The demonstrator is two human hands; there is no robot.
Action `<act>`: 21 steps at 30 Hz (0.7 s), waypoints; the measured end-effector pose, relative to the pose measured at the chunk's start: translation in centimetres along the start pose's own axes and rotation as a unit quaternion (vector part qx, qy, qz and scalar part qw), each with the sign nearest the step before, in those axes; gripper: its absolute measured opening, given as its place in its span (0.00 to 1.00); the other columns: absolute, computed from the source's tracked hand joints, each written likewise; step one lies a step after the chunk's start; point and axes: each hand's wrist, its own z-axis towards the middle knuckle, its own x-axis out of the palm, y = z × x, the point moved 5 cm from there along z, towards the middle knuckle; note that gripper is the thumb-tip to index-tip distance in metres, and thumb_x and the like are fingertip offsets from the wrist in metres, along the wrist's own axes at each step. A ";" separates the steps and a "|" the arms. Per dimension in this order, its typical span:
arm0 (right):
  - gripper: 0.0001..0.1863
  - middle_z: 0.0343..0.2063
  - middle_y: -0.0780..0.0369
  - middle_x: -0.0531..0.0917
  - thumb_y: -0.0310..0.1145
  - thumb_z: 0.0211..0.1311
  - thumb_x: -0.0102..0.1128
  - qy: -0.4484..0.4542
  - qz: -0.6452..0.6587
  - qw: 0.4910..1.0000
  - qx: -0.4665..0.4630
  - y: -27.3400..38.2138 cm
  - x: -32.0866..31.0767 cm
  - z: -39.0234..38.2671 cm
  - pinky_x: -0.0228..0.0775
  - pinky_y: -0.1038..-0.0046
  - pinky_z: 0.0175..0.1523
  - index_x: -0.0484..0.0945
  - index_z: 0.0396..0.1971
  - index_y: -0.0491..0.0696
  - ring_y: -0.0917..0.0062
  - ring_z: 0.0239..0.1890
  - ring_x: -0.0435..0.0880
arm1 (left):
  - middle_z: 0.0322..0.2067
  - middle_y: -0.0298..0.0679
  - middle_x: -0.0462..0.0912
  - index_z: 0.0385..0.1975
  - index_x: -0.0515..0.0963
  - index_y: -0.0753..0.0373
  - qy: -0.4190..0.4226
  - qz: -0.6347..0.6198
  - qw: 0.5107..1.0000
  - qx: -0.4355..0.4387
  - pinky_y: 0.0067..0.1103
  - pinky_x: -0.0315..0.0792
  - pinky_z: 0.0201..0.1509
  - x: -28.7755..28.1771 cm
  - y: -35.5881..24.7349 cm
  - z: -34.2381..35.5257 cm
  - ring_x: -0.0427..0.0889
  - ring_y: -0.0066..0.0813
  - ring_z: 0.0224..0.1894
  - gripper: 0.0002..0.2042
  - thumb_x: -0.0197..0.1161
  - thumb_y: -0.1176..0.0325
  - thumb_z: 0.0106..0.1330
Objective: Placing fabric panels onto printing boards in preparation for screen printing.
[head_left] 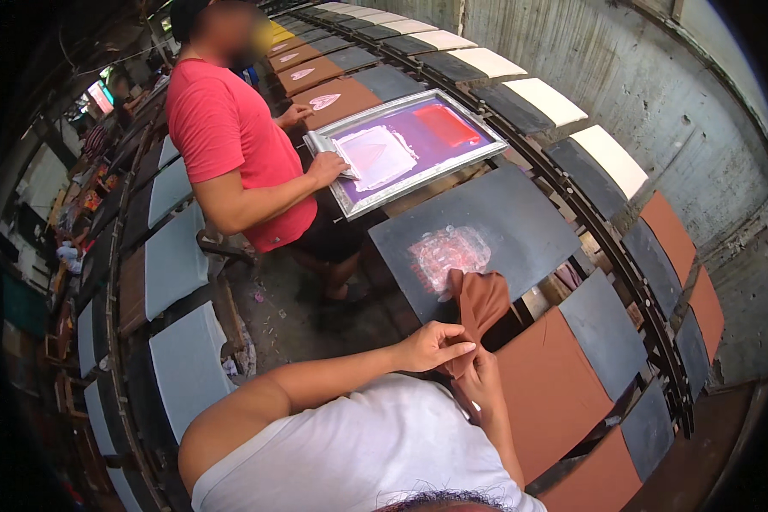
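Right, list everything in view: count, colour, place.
Gathered cloth: one, brown, just right of centre
Ink-smeared board: one, dark grey, centre
Printing screen: one, silver and purple, upper centre
Squeegee: one, silver, screen's left end
Heart-printed panels: several, brown, beyond screen
Plain panels: at least four, brown, right
Pale panels: several, cream, upper right
Blue panels: several, light blue, left
Concrete wall: one, grey, upper right
Co-worker: one, red-shirted, upper left
Own shirt: one, white, bottom
Left hand: one, on cloth
Right hand: one, on cloth
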 end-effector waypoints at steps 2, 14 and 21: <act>0.15 0.17 0.66 0.77 0.35 0.72 0.51 0.018 0.084 0.996 -0.017 1.7 1.5 -0.2 0.68 0.78 0.28 0.76 0.29 0.41 0.83 0.22 0.77 | 0.32 0.37 0.83 0.41 0.78 0.69 0.030 0.013 0.999 0.005 0.19 0.79 0.37 1.1 -2.9 -2.1 0.82 0.19 0.34 0.10 0.56 0.67 0.74; 0.17 0.26 0.60 0.84 0.35 0.74 0.43 0.160 0.155 0.975 0.010 6.9 6.4 -8.5 0.75 0.75 0.39 0.79 0.37 0.39 0.78 0.32 0.84 | 0.39 0.48 0.80 0.40 0.75 0.70 0.089 -0.208 0.973 0.043 0.22 0.82 0.25 3.8 -2.5 -11.7 0.83 0.31 0.28 0.09 0.54 0.69 0.73; 0.17 0.27 0.53 0.83 0.36 0.72 0.45 0.134 -0.028 0.988 -0.074 10.1 3.7 -13.4 0.73 0.69 0.38 0.75 0.32 0.37 0.72 0.29 0.81 | 0.39 0.48 0.81 0.40 0.76 0.71 0.100 -0.244 0.963 0.059 0.23 0.83 0.26 7.7 -1.5 -14.3 0.84 0.30 0.31 0.09 0.55 0.69 0.72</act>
